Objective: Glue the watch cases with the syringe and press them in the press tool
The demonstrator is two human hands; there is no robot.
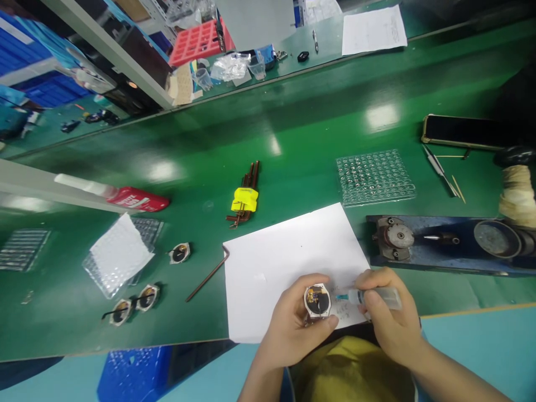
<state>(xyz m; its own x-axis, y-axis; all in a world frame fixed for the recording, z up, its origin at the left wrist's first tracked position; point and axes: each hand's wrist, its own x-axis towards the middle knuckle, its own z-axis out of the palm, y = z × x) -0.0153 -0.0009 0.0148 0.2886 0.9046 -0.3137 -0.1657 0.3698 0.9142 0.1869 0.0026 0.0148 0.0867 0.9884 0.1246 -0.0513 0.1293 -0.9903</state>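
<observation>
Your left hand pinches a small octagonal watch case between thumb and fingertips, its open face turned up toward you, held just above the near edge of the white paper sheet on the green desk. Your right hand has its grip closed around a clear syringe applicator, thumb and fingers wrapped over the barrel.

The relation that matters is this: the applicator's long axis lies almost level and runs from right to left, so its blue tip points straight at the right side of the case. The tip sits just beside the case rim; whether it touches is hard to tell, since the tip is small and a little blurred. The case therefore lies directly to the left of your right-hand grip, along the line of the barrel, and your left hand is the one carrying it.

Farther left on the desk lie three similar cases, a bent hex key and a bundle of hex keys in a yellow holder. A clear parts tray sits beyond the paper.
</observation>
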